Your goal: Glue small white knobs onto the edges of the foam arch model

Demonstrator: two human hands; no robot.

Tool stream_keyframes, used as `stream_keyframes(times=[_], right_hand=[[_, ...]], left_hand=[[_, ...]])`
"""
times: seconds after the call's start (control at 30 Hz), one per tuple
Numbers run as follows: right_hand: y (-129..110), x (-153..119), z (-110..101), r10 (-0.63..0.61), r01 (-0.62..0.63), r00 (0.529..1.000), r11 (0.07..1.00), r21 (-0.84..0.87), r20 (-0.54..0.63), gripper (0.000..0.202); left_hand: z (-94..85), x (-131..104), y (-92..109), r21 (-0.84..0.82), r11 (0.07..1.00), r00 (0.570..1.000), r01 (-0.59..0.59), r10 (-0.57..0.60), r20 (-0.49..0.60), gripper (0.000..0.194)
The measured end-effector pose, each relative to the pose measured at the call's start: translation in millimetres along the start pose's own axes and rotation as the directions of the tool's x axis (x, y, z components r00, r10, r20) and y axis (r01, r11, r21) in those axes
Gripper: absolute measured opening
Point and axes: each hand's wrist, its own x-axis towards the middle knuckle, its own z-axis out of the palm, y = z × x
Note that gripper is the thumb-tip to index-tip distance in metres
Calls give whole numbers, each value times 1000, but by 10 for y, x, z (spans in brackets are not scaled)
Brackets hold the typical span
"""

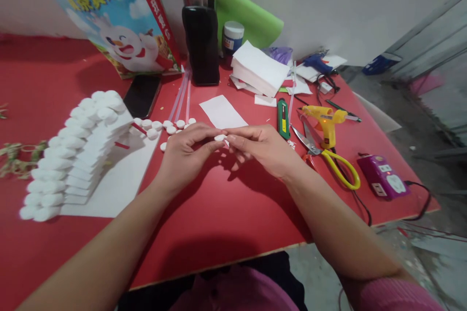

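Both hands meet over the middle of the red table [233, 214]. My left hand [188, 153] pinches a small white disc [220, 138] from the left, thumb below and fingers above. My right hand [260, 148] closes on the same disc from the right; its lower fingers curl beneath. Several similar white discs [171, 129] lie just beyond my left hand. Left of it stands a white stepped model [85, 150], edged with rows of white discs, on a white sheet [127, 189]. A blank white card [223, 112] lies behind my hands.
On the right are scissors [341, 169], a yellow glue gun [326, 119], a green cutter [282, 117] and a purple power socket [385, 177] with a cord. Behind stand a black phone [200, 43], stacked white paper [257, 68] and a printed bag [124, 19]. Another phone [142, 95] lies flat.
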Motion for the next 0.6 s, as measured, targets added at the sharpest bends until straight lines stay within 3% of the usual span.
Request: stream_keyframes(times=[0.1, 0.27, 0.37, 0.5, 0.6], right_hand=[[-15, -20, 1, -113, 97, 992, 964, -248, -50, 28], [18, -53, 53, -308, 186, 942, 812, -554, -136, 17], [61, -68, 92, -436, 259, 892, 708, -657, -118, 17], [128, -72, 116, -605, 297, 794, 475, -829, -63, 15], [155, -69, 116, -644, 328, 765, 387, -862, 2, 14]], left_hand=[[3, -1, 0, -22, 999, 1000, 30, -30, -3, 11], [6, -11, 11, -86, 992, 995, 93, -95, -14, 10], [23, -22, 14, -124, 985, 991, 122, -127, -31, 10], [65, -38, 16, -198, 964, 979, 180, -195, -58, 8], [87, -46, 30, -251, 937, 961, 243, -267, -69, 9]])
